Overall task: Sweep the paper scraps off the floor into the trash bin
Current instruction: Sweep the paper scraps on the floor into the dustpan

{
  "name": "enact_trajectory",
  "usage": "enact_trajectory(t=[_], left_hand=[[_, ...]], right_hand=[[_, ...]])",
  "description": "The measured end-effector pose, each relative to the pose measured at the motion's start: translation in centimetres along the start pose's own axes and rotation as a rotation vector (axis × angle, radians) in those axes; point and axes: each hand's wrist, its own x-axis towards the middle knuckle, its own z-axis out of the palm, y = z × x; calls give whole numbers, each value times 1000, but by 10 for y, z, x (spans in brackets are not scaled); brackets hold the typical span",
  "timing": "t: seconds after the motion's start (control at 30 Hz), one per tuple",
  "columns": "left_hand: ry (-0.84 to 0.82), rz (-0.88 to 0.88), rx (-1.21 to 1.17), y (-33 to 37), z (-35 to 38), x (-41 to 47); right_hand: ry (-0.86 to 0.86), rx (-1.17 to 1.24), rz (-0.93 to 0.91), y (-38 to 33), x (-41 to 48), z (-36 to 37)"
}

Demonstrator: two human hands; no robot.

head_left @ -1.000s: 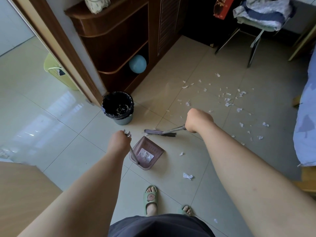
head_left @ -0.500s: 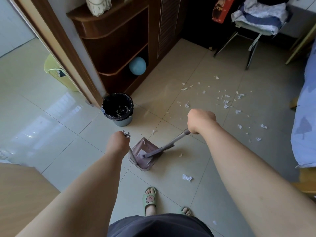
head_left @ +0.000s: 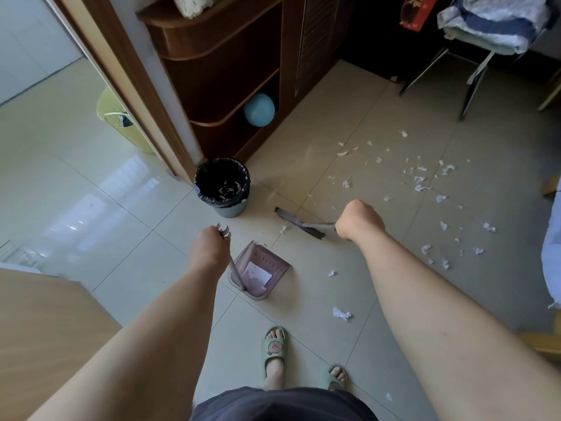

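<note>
My left hand [head_left: 209, 248] grips the upright handle of a mauve dustpan [head_left: 258, 270] that rests on the floor with a white paper piece inside. My right hand [head_left: 358, 219] is closed on the handle of a small broom [head_left: 299, 223], whose bristle head lies on the tiles beyond the dustpan, to the right of the bin. A small trash bin [head_left: 223, 186] with a black liner stands by the door frame, some scraps in it. White paper scraps [head_left: 420, 180] are scattered over the tiles to the right, and one bigger scrap [head_left: 341, 314] lies near my feet.
A dark wooden shelf unit [head_left: 218, 56] with a blue ball [head_left: 259, 110] stands behind the bin. A chair [head_left: 473, 41] piled with cloth is at the back right, a bed edge [head_left: 552, 262] at the right, a wooden surface [head_left: 45, 329] at lower left, a yellow basket [head_left: 121, 120] past the doorway.
The broom head has swung out of the dustpan and away, back onto the floor beside the bin. My left hand and the dustpan have stayed in place.
</note>
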Motion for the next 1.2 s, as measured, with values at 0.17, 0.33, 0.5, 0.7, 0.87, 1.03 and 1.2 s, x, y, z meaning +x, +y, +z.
enact_trajectory(t=[0.17, 0.33, 0.5, 0.7, 0.87, 1.03, 1.2], left_hand=[[-5, -13, -2, -3, -3, 8], [-2, 1, -28, -5, -4, 14], [-24, 14, -22, -1, -3, 14], [-47, 75, -6, 3, -5, 12], [-25, 148, 100, 7, -4, 6], [-24, 244, 196, 14, -2, -1], [-43, 310, 232, 29, 5, -8]], right_hand=[[-102, -135, -122, -12, -2, 20], [-210, -274, -170, -26, -5, -7], [-131, -308, -148, -34, -11, -46], [29, -294, -162, -25, -16, -56], [-19, -143, -51, -9, -16, -51], [-77, -79, 66, 16, -19, -46], [-63, -12, 118, 48, -21, -41]])
